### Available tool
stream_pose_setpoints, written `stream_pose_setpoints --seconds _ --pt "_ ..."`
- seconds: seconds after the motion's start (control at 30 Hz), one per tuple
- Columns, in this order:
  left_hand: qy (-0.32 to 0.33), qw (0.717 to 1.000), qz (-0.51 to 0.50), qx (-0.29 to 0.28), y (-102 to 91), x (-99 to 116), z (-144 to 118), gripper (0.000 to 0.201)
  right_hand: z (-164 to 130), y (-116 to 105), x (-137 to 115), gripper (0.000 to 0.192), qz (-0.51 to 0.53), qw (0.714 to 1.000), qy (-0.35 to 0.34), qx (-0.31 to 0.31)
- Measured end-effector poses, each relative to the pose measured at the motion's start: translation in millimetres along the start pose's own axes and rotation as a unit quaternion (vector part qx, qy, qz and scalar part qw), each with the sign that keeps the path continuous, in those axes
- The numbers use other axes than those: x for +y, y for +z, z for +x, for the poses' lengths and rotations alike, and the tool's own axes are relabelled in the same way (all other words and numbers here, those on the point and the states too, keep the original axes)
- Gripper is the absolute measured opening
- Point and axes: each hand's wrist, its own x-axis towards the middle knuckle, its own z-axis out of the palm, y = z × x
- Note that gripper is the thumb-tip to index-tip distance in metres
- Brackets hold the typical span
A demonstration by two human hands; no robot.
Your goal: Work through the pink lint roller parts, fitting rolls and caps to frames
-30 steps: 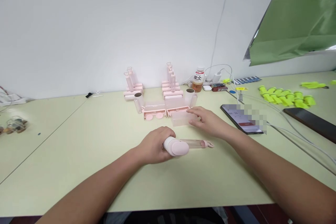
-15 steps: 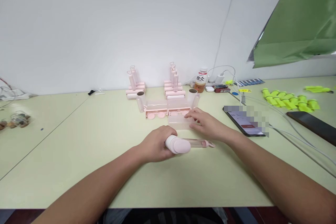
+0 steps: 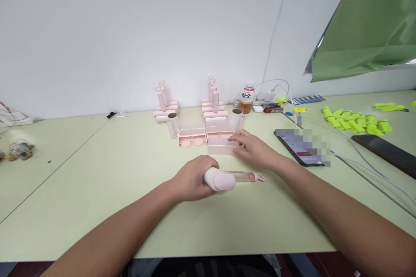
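Observation:
My left hand point(image 3: 191, 178) grips a pink lint roller point(image 3: 227, 179) that lies on the pale green table point(image 3: 97, 181); its clear handle with a pink loop points right. My right hand point(image 3: 254, 150) rests its fingers on a translucent plastic cover point(image 3: 221, 146) just in front of a pink tray point(image 3: 221, 134). A second pink tray point(image 3: 191, 140) with round caps sits to its left. Behind them stand two stacks of pink rollers point(image 3: 165, 106) point(image 3: 213, 104) and two cardboard-cored rolls point(image 3: 171, 123) point(image 3: 236, 119).
A drink bottle point(image 3: 246, 98), a charger and white cables point(image 3: 341, 147) lie at the back right. Two phones point(image 3: 300, 147) point(image 3: 383, 149) lie on the right, beyond them several yellow-green parts point(image 3: 355, 122). Small objects point(image 3: 16, 150) sit at the far left. A green sheet point(image 3: 367, 26) hangs top right.
My right hand has slid the translucent cover a little farther back, up against the pink tray. My left hand keeps its hold on the roller, which has barely moved.

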Motion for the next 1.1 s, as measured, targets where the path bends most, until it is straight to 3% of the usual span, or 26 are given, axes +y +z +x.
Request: stream_pose_setpoints --seconds 0.23,0.33,0.47,0.57,1.1 --pt "0.013 1.000 0.008 -0.005 2.7 -1 1 0.033 7 -5 -6 0.031 -0.036 0.994 -0.080 0.069" --pt "0.023 1.000 0.015 -0.010 3.5 -2 1 0.033 23 -3 -14 0.036 -0.075 0.990 -0.116 0.021" --pt "0.026 0.999 0.011 -0.016 3.1 -1 1 0.033 50 8 -30 0.051 -0.162 0.980 -0.093 -0.066" --pt "0.022 1.000 0.008 -0.020 3.7 -1 0 0.034 65 16 -39 0.050 -0.215 0.970 -0.069 -0.095" --pt "0.027 0.999 0.009 -0.017 5.6 -2 0 0.037 60 22 -35 0.033 -0.208 0.973 -0.059 -0.087"
